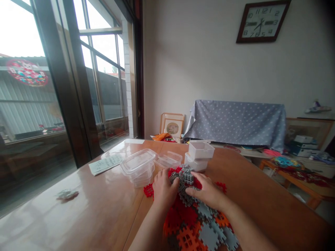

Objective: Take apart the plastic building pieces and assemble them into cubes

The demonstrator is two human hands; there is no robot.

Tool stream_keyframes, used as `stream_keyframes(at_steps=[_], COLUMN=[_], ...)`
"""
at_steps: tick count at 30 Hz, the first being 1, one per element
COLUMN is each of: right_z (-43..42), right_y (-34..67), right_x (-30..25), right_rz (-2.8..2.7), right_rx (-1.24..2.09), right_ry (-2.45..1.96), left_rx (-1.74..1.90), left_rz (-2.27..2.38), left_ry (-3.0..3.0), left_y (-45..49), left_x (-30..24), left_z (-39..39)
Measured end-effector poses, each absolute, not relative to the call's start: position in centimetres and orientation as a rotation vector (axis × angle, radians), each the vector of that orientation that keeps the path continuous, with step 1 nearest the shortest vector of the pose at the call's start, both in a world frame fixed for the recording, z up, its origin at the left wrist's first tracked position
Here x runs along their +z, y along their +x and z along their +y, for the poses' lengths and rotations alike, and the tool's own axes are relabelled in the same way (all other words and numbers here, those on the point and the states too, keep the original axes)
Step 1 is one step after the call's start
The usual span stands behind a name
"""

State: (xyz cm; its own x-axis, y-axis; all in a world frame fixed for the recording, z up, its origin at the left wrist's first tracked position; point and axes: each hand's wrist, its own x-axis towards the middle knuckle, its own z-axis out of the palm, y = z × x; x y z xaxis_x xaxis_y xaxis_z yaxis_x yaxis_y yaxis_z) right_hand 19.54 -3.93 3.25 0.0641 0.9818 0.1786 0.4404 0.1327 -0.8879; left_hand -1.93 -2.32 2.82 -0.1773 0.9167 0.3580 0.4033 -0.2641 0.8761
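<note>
A heap of interlocking plastic building pieces lies on the table, with grey ones (208,235), red ones (180,212) and orange ones (187,238). My left hand (165,186) cups the left side of the heap's far part, thumb apart from the curved fingers. Opposite it, my right hand (208,191) rests against the same part, thumb and fingers spread. Small dark-grey pieces (185,195) show between the two hands. Some fingertips are hidden among the pieces. Just beyond my left hand stand stacked clear plastic containers (140,165).
White plastic boxes (201,150) are stacked past the heap, beside a clear lid or tray (169,159). A printed paper (105,164) and a small crumpled packet (67,194) lie on the wooden table (104,212) to the left. A side bench (290,176) holds cloths at right.
</note>
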Motion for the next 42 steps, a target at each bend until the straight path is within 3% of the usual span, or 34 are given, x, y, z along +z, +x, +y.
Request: stream_keyframes(at_steps=[4,10,16,24,28,34,42], right_z=[-5.3,-4.6,-3.8,-3.1,-3.3,-3.2,-2.1], right_y=[19.3,19.8,22.4,23.7,24.0,23.3,19.8], right_x=[1.6,1.0,0.6,0.4,0.9,2.0,3.3], right_rz=[-1.953,-1.922,-1.672,-1.367,-1.444,-1.570,-1.998], right_rx=[0.486,0.255,0.362,0.534,0.539,0.189,0.169], right_ry=[-1.619,-1.703,-1.585,-1.420,-1.418,-1.457,-1.605], left_rx=[1.319,1.259,1.300,1.363,1.340,1.204,1.183], left_rz=[1.520,1.401,1.325,1.290,1.405,1.591,1.739], left_ry=[1.638,1.716,1.779,1.356,1.455,1.671,1.624], left_y=[-1.9,-1.6,-1.3,-1.9,-2.5,-3.1,-3.9], left_x=[2.1,0.4,0.4,1.0,0.7,-0.2,0.7], left_z=[-2.6,-1.7,-1.2,-0.6,-0.2,0.3,-0.2])
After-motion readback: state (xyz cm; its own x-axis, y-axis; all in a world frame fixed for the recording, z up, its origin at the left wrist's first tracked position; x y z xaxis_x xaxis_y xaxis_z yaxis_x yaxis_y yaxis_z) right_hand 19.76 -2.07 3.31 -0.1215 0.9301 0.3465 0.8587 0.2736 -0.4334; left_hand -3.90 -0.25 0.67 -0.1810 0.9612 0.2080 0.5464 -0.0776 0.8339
